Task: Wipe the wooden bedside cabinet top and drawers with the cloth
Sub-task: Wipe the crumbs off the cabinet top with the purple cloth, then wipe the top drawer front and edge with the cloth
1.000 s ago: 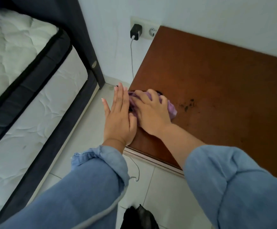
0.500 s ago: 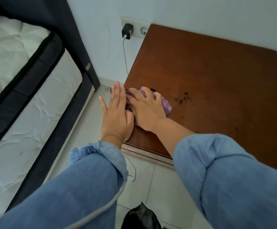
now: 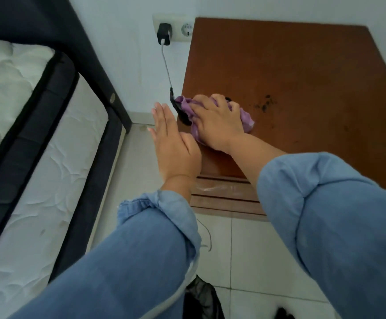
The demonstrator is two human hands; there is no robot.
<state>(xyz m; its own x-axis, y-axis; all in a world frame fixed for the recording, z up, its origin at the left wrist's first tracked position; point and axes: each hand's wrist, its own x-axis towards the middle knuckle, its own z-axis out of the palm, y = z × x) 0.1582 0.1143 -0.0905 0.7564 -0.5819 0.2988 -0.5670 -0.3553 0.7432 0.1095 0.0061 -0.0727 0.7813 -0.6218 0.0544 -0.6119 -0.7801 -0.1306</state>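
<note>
The wooden bedside cabinet [image 3: 302, 72] fills the upper right, its brown top marked by dark specks [image 3: 265, 104]. Its drawer fronts [image 3: 224, 201] show below the near edge. A purple cloth [image 3: 246, 117] lies bunched at the top's left edge under my right hand [image 3: 217, 125], whose fingers curl over it and press it down. A small black object [image 3: 182, 113] sits at that edge, partly under the cloth. My left hand [image 3: 173, 143] is held flat with straight fingers just off the cabinet's left side, holding nothing.
A black charger [image 3: 164, 33] is plugged into a wall socket [image 3: 180, 28]; its cable [image 3: 167, 70] hangs down to the cabinet's left edge. A bed with white mattresses [image 3: 33, 157] and a dark frame stands at left. White floor tiles [image 3: 251, 256] lie below, with a black item [image 3: 201, 298] near the bottom.
The view has tilted down, so the drawer fronts now show. My right hand has pushed the cloth a little toward the cabinet's left edge. My left hand stays flat beside that edge.
</note>
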